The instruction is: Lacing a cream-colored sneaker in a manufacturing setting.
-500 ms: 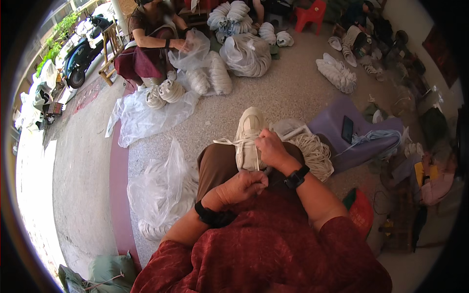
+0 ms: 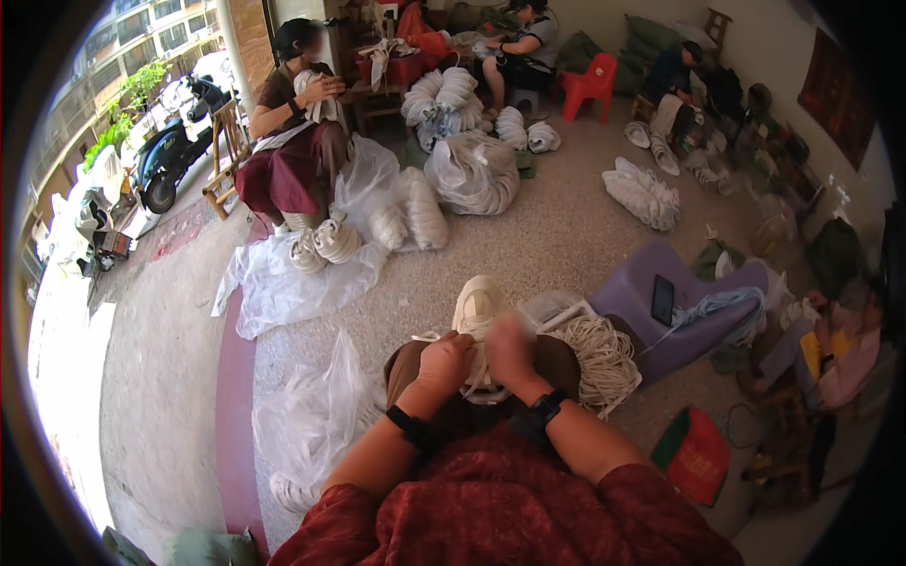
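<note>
A cream lace-up shoe (image 2: 479, 300) rests on my lap, its toe pointing away from me. My left hand (image 2: 445, 362) is closed at the left of the lacing, fingertips pinched on the shoelace (image 2: 427, 337), whose loose end pokes out to the left. Over the right side of the shoe is my right hand (image 2: 512, 349), so smeared that its fingers cannot be made out. Both hands hide most of the lacing and the heel. Beside my right knee lies a thick bundle of cream laces (image 2: 596, 360).
A purple stool (image 2: 618, 283) at the right bears a phone (image 2: 662, 300) and pale blue laces (image 2: 722, 309). Clear plastic bags (image 2: 316, 406) lie left of me. Ahead are bagged shoes (image 2: 472, 174), a red chair (image 2: 590, 87) and a seated person (image 2: 283, 132); others sit farther back.
My left hand has moved from near my waist up to the lacing. The right hand stays over the shoe, now blurred. The view has tilted up, and the person ahead has raised their hands.
</note>
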Demonstrator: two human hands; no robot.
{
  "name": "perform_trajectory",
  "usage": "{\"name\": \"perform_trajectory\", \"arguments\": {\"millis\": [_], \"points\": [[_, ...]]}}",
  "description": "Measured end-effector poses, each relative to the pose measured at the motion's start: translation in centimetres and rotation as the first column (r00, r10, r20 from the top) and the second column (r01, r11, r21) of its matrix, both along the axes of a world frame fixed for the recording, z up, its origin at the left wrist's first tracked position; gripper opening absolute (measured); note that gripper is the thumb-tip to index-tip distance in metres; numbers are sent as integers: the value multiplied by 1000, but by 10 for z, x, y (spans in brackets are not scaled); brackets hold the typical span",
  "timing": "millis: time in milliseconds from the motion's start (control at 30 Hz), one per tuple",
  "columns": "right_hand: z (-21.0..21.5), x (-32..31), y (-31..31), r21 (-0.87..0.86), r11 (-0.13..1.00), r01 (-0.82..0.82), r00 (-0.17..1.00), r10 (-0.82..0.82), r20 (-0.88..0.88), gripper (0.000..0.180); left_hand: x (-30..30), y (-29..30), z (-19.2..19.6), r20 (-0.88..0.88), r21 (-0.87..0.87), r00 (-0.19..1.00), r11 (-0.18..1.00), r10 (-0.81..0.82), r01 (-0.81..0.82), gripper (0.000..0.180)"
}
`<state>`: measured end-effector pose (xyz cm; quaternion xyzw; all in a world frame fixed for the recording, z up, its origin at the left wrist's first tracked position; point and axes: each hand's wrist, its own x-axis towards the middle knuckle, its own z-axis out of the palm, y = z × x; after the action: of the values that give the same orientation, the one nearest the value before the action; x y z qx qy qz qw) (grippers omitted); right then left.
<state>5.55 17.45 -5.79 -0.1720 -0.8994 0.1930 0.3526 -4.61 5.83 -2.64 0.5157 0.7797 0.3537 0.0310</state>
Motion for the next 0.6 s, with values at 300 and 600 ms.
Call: {"name": "perform_trajectory", "arguments": {"millis": [300, 600], "points": [[-10, 2, -5, -201, 975, 95, 995, -94, 17, 8, 8, 4, -15, -158, -112, 987, 993, 7, -25, 13], [-12, 3, -4, -216, 972, 90, 995, -98, -27, 6, 17, 10, 1, -94, -155, 987, 977, 130, -144, 16]]}}
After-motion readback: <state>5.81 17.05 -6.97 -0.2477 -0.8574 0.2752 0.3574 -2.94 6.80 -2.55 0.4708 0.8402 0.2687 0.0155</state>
